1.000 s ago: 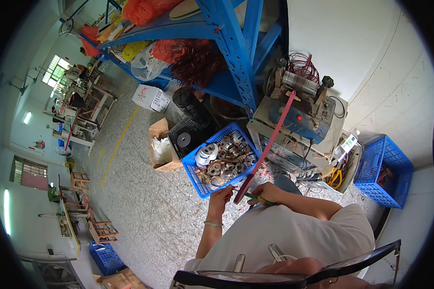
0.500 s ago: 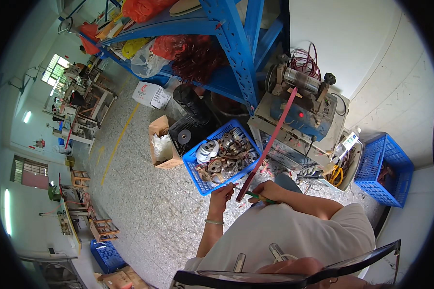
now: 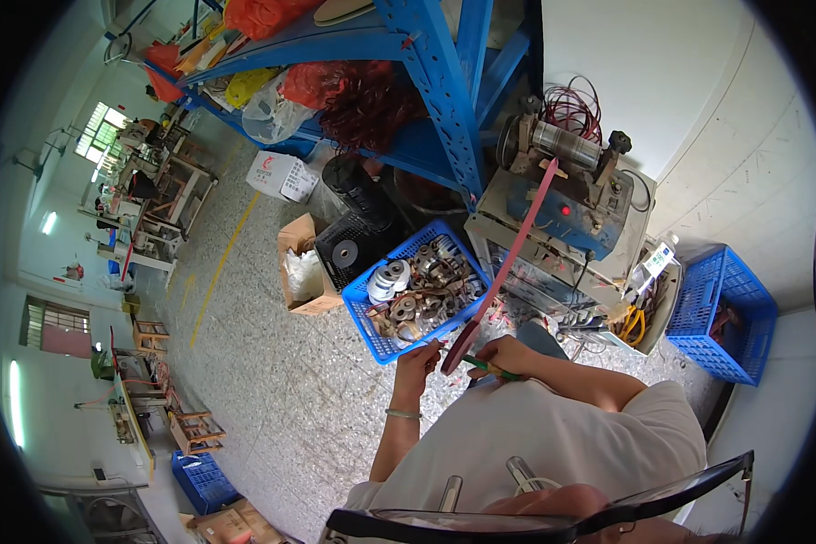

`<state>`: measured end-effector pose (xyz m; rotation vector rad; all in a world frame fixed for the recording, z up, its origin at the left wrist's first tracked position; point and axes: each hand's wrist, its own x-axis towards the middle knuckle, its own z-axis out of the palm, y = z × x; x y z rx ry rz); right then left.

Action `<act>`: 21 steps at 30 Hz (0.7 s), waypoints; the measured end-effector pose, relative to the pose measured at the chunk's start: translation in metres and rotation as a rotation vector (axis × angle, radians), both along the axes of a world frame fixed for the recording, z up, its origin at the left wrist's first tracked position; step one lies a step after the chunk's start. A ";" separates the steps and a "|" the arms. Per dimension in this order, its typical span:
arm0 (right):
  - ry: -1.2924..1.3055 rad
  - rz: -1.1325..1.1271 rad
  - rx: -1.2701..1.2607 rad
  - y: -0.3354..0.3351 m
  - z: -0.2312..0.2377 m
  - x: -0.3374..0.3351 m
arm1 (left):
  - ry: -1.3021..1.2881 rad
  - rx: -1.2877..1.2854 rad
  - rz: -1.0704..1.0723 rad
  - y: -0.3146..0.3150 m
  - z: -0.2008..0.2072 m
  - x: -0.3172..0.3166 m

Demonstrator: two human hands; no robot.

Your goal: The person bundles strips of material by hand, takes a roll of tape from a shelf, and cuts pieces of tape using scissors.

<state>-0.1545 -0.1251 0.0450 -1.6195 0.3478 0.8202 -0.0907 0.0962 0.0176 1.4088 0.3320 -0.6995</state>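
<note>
Blue plastic crates number three: one [image 3: 206, 480] far left, another [image 3: 357, 319] mid-view holding metal wheels [image 3: 417, 292] too jumbled to count. Left hand [image 3: 415, 367]: fingers bent inward, their grip too small to tell. One strap [image 3: 519, 227], long, flat, dark red, slants from between the hands up to one blue machine [image 3: 578, 218]. Right hand [image 3: 506, 354]: fingers closed around one slim green tool [image 3: 477, 364]. The last crate [image 3: 721, 349] stands far right.
</note>
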 end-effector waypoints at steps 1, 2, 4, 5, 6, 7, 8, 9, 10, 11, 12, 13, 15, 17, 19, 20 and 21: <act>-0.003 0.004 0.005 0.000 0.004 0.000 | 0.004 0.002 -0.001 0.000 0.001 0.000; -0.006 0.008 0.010 -0.001 0.006 0.000 | 0.005 0.003 0.001 0.000 0.001 0.000; -0.003 0.006 0.012 -0.001 0.006 0.000 | 0.010 -0.008 -0.011 0.000 0.003 0.000; -0.001 0.005 0.013 -0.001 0.007 -0.001 | 0.010 -0.008 -0.011 0.000 0.003 -0.001; -0.001 0.006 0.013 -0.001 0.007 -0.002 | 0.000 -0.003 -0.009 0.000 0.004 -0.001; -0.034 -0.006 0.009 0.000 0.009 -0.004 | -0.011 0.001 -0.007 0.001 0.006 -0.001; -0.068 -0.017 0.004 0.000 0.010 -0.006 | -0.012 0.002 -0.006 0.001 0.008 -0.002; -0.067 -0.018 0.005 -0.001 0.012 -0.007 | -0.013 0.004 -0.001 0.001 0.012 -0.003; -0.083 -0.016 0.006 -0.002 0.014 -0.008 | -0.014 0.006 0.005 0.000 0.017 -0.003; -0.098 -0.013 0.006 -0.003 0.016 -0.009 | -0.014 0.006 0.003 -0.001 0.022 -0.003; -0.098 -0.012 0.008 -0.004 0.021 -0.009 | -0.027 -0.003 0.003 -0.001 0.027 -0.003; -0.089 -0.021 0.018 -0.005 0.029 -0.009 | -0.041 -0.013 0.002 -0.001 0.032 -0.003; -0.082 -0.031 0.029 -0.008 0.042 -0.009 | -0.051 -0.015 -0.004 -0.004 0.041 -0.002; -0.120 -0.017 -0.051 -0.009 0.051 -0.008 | -0.061 -0.017 -0.013 -0.005 0.044 0.000; -0.174 -0.009 -0.075 -0.010 0.046 -0.010 | -0.085 -0.027 -0.037 -0.007 0.046 0.002; -0.227 0.001 -0.098 -0.010 0.044 -0.010 | -0.085 -0.028 -0.039 -0.007 0.044 0.002; -0.226 0.000 -0.098 -0.010 0.043 -0.011 | -0.085 -0.023 -0.042 -0.006 0.042 0.003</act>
